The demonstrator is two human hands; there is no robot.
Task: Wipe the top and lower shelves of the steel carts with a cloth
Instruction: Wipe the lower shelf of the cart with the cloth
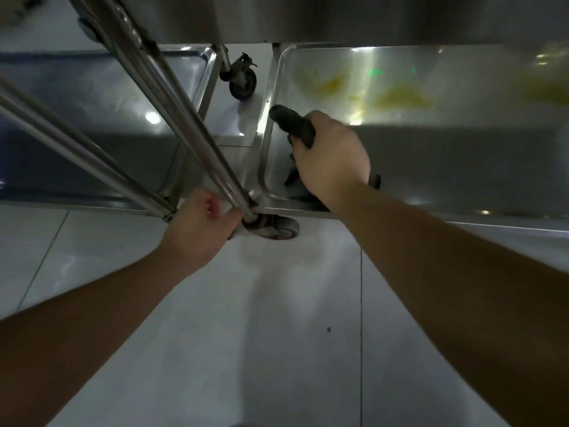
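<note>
— Right hand?
— Curled round a dark cloth, gripping it; one end of the cloth sticking out past the thumb side toward the left rim, more of it trailing out under the palm. Pressed down on the lower shelf of the right-hand steel cart, near that shelf's front left corner.

— Left hand?
— Wrapped loosely about the foot of a steel post, right at the front corner where the two carts nearly meet. Thumb against the tube, fingers curled behind it; gripping the post, as far as can be told.

— Shelf itself?
— Shiny, raised rim all round. Yellowish smears toward the far edge, well apart from the cloth.

— Beyond that?
— Second lower shelf on the left, belonging to the neighbouring cart, bluish in reflection. Narrow gap between the two shelves. Castor wheel at the far end of that gap, another castor just beside the left hand under the near corner. Underside of an upper shelf across the top. Pale tiled floor below both forearms.
</note>
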